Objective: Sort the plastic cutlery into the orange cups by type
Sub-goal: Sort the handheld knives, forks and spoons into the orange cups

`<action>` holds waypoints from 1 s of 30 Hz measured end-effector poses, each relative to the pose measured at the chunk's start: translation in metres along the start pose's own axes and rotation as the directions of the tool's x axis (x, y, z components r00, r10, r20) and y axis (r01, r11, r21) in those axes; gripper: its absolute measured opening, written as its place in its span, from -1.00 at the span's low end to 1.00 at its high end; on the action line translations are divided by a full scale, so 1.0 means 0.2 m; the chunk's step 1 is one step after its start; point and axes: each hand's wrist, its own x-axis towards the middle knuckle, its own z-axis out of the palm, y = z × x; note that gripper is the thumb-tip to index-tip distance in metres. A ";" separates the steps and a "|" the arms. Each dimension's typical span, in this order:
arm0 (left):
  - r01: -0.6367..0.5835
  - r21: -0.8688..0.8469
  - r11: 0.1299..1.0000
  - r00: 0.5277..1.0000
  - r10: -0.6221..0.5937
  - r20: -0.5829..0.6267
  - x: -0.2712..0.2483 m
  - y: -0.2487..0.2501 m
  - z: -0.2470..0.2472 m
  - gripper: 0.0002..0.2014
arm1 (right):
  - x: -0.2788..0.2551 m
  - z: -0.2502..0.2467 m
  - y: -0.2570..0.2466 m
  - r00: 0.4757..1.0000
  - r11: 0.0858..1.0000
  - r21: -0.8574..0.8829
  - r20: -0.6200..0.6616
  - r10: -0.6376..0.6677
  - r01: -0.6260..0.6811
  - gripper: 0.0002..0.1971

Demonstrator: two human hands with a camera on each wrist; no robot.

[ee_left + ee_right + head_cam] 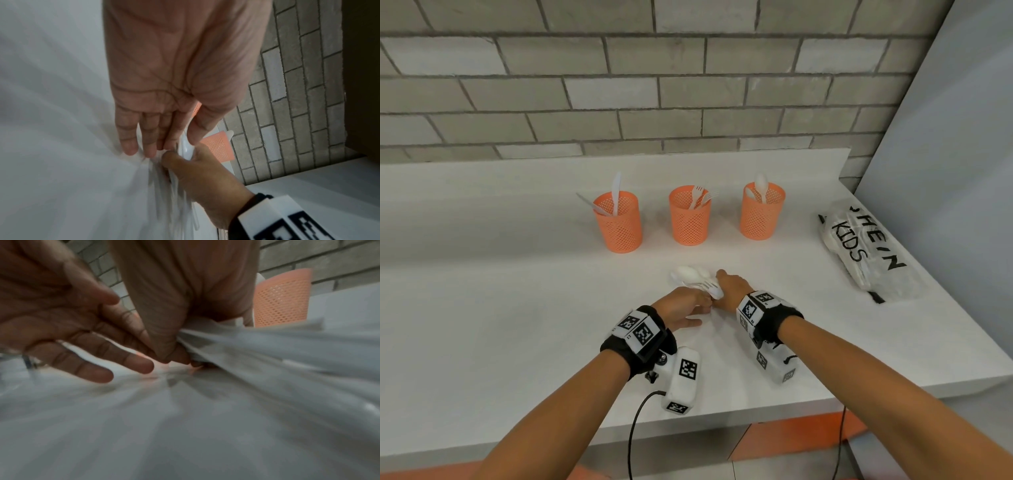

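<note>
Three orange mesh cups stand in a row at the back of the white counter: the left cup holds knives, the middle cup forks, the right cup spoons. My right hand grips a bundle of white plastic cutlery just above the counter, its heads pointing left. In the left wrist view the bundle's handles fan out below my right hand. My left hand meets the bundle from the left with fingers nearly straight. Its thumb and forefinger pinch one white piece; its type is unclear.
A clear plastic bag printed with black letters lies at the right of the counter. A grey brick wall backs the counter and a pale panel closes the right side. The counter's front edge is near my forearms, with cables hanging below.
</note>
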 end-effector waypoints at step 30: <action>0.028 -0.870 0.492 1.000 -0.010 0.027 -0.04 0.30 0.25 -0.64 | -0.22 -0.38 -0.19 0.821 0.132 0.869 -0.495 0.285 0.478 -0.80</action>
